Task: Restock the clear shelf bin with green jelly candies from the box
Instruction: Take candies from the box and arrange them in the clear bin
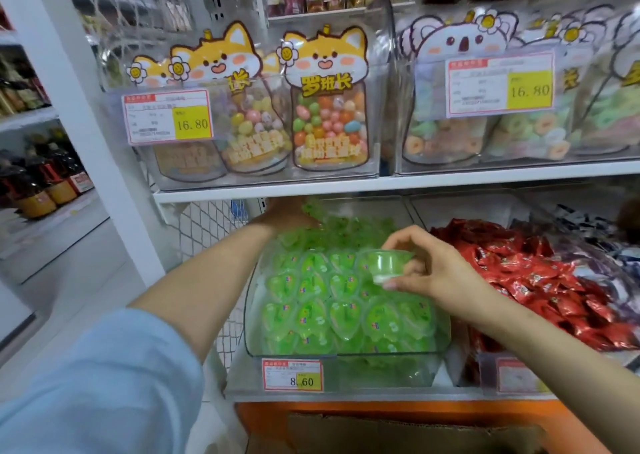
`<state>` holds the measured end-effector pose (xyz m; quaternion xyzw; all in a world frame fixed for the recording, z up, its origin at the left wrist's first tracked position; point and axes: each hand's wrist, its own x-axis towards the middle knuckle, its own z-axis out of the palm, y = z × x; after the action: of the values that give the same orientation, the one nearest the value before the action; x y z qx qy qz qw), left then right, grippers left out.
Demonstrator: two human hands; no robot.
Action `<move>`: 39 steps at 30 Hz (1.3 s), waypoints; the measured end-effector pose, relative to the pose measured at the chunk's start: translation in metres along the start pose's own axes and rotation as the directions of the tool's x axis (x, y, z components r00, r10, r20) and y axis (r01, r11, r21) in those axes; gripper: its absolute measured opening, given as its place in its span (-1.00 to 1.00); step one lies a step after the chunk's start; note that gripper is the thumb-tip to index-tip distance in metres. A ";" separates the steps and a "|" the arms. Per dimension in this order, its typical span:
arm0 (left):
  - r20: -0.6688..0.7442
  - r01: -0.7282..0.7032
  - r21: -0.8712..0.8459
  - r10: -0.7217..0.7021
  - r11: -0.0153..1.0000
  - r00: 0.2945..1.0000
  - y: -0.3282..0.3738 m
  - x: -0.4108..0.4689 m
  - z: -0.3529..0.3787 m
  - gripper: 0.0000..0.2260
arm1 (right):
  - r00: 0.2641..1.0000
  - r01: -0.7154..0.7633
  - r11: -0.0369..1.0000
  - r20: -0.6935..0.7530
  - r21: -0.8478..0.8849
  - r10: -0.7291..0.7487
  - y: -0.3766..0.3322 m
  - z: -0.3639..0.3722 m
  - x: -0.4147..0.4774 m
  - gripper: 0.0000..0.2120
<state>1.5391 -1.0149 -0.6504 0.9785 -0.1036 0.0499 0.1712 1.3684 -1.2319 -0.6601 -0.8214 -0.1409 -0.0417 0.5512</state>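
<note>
Clear, glossy-walled shelf bin (398, 377) on the lower shelf, packed with green jelly candies (346, 315): heart-shaped, translucent plastic cups with smooth film lids, lying in close rows. Of the two hands, the right hand (433, 273) pinches one small round jelly cup (384, 263) between thumb and fingertips just above the rows, while the left hand (287, 212) reaches to the bin's rear under the white shelf board (346, 185), blurred, so its grip cannot be told. A brown cardboard box (398, 433) lies below; crinkled red foil sweets (540, 280) fill the neighbouring bin.
</note>
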 end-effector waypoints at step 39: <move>-0.134 -0.211 -0.556 0.164 0.804 0.977 0.049 -0.145 0.005 -0.53 | 0.998 0.035 0.981 0.035 0.191 -0.043 -0.004 0.044 0.023 -0.44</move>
<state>1.3872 -1.0343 -0.6583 0.8655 -0.2029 0.0724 0.4521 1.3851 -1.1863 -0.6688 -0.7627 -0.1710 -0.0228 0.6233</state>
